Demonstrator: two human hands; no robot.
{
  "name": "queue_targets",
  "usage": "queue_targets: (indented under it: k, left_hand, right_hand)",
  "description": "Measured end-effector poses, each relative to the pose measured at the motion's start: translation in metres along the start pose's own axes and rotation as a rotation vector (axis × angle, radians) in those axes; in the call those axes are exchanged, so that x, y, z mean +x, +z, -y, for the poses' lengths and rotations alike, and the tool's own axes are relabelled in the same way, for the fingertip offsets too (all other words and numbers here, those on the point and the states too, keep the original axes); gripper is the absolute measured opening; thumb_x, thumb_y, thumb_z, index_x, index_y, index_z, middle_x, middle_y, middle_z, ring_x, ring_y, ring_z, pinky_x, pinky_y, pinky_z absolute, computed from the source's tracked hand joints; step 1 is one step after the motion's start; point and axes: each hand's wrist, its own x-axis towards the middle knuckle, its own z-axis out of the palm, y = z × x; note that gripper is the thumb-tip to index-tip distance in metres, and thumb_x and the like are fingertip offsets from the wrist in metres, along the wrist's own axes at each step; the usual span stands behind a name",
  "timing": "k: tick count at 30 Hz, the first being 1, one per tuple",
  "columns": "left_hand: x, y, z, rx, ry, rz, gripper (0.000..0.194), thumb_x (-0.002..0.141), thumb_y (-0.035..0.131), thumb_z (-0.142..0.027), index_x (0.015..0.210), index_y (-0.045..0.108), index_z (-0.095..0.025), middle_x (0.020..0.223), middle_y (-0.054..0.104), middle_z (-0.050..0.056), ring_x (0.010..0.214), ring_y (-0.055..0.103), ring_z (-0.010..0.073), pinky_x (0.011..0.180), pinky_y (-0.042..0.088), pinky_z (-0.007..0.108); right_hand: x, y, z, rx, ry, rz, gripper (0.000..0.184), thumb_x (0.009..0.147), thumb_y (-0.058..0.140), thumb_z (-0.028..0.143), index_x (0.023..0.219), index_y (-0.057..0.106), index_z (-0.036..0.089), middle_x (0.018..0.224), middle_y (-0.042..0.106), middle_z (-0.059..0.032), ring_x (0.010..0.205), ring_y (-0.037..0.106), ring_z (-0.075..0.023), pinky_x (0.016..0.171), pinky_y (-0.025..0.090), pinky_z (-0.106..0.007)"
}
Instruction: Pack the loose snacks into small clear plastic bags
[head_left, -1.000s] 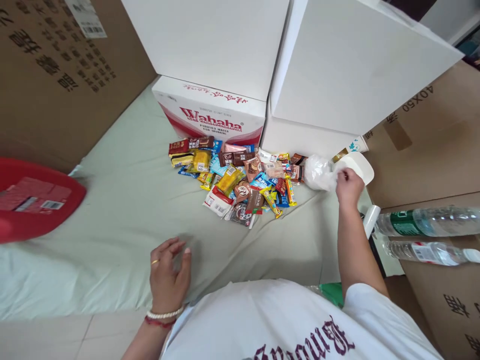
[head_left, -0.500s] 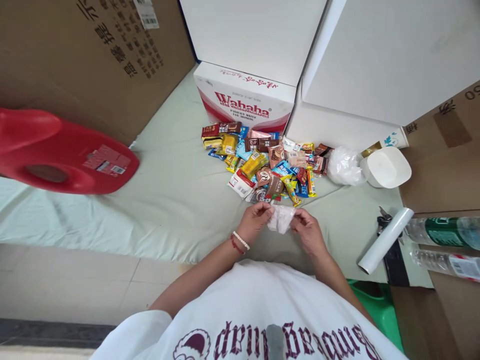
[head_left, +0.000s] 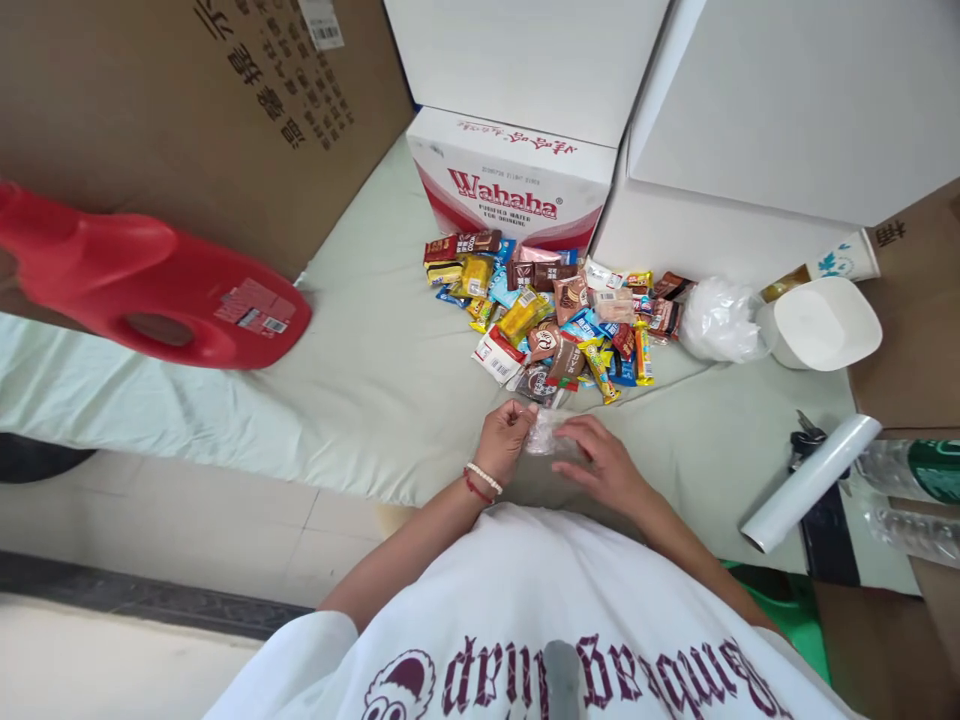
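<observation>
A small crumpled clear plastic bag (head_left: 541,434) is pinched at its left edge by my left hand (head_left: 504,436), which wears two bracelets. Just right of the bag is my right hand (head_left: 602,462), its thumb and fingers spread apart; the fingertips come close to the bag, and I cannot tell whether they touch it. Directly beyond both hands lies a loose pile of wrapped snacks (head_left: 568,360) in brown, yellow, blue and red packets.
A white Wahaha carton (head_left: 517,200) stands behind the snacks. At right are a bundle of clear plastic bags (head_left: 721,322), a white square bowl (head_left: 827,322), a white roll (head_left: 811,482) and plastic bottles (head_left: 911,468). A red jug (head_left: 187,290) lies at left.
My right hand has let go of the plastic bag's right edge and spread its fingers. The bag has bunched up toward my left hand. The camera view has shifted slightly.
</observation>
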Motion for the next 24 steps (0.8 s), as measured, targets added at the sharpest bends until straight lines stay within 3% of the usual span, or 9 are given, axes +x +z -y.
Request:
queue_targets:
  k: [3,5,8,11,16,20,24]
  left_hand:
    - [-0.004,0.004,-0.005,-0.091,-0.060,0.114,0.052,0.074,0.076,-0.069,0.077,0.062,-0.018,0.071,0.060,-0.002,0.063,0.054,0.0116,0.060,0.047,0.026]
    - [-0.007,0.002,-0.006,-0.138,-0.098,0.179,0.048,0.068,0.084,-0.059,0.082,0.067,-0.017,0.080,0.066,0.001,0.071,0.061,0.0139,0.069,0.053,0.029]
    - [-0.010,-0.004,-0.005,-0.105,-0.117,0.193,0.045,0.058,0.094,-0.047,0.079,0.069,-0.015,0.075,0.066,0.000,0.070,0.060,0.0127,0.070,0.052,0.028]
    - [-0.012,-0.007,-0.004,-0.109,-0.138,0.203,0.049,0.066,0.087,-0.058,0.082,0.070,-0.016,0.076,0.066,0.000,0.070,0.061,0.0136,0.067,0.052,0.028]
    - [-0.012,-0.007,-0.006,-0.056,-0.074,0.282,0.046,0.062,0.092,-0.050,0.082,0.071,-0.015,0.077,0.069,0.001,0.070,0.062,0.0131,0.071,0.052,0.029]
    - [-0.009,-0.016,-0.005,-0.035,-0.081,0.220,0.041,0.064,0.090,-0.047,0.078,0.068,-0.015,0.067,0.064,-0.002,0.063,0.057,0.0110,0.063,0.047,0.026]
    - [-0.009,-0.025,-0.009,-0.102,-0.110,0.207,0.033,0.066,0.086,-0.039,0.074,0.063,-0.016,0.072,0.062,-0.002,0.063,0.056,0.0097,0.063,0.045,0.024]
  right_hand:
    - [0.007,0.019,-0.005,0.061,0.081,-0.087,0.020,0.094,0.064,0.040,0.103,0.075,0.026,0.089,0.069,-0.0049,0.071,0.058,-0.0178,0.068,0.047,-0.030]
    - [0.008,0.026,-0.010,0.153,0.169,-0.145,0.019,0.091,0.068,0.041,0.096,0.074,0.025,0.076,0.063,-0.0007,0.063,0.053,-0.0153,0.062,0.043,-0.028]
    - [0.006,0.028,-0.015,0.292,0.253,-0.119,0.022,0.084,0.075,0.045,0.087,0.072,0.023,0.065,0.056,0.0032,0.057,0.047,-0.0129,0.055,0.036,-0.025]
    - [0.006,0.027,-0.014,0.382,0.302,-0.086,0.026,0.080,0.079,0.047,0.082,0.071,0.022,0.062,0.054,0.0041,0.056,0.045,-0.0118,0.053,0.034,-0.024]
    - [0.008,0.023,-0.011,0.565,0.391,-0.087,0.031,0.079,0.081,0.050,0.087,0.075,0.021,0.061,0.060,0.0037,0.054,0.049,-0.0111,0.054,0.041,-0.024]
    - [0.005,0.018,-0.009,0.756,0.485,-0.195,0.035,0.073,0.087,0.051,0.087,0.074,0.021,0.061,0.061,0.0032,0.054,0.053,-0.0112,0.053,0.045,-0.024]
    - [0.003,0.009,-0.011,0.801,0.551,-0.290,0.039,0.068,0.091,0.050,0.085,0.073,0.020,0.061,0.059,0.0039,0.050,0.049,-0.0090,0.049,0.044,-0.022]
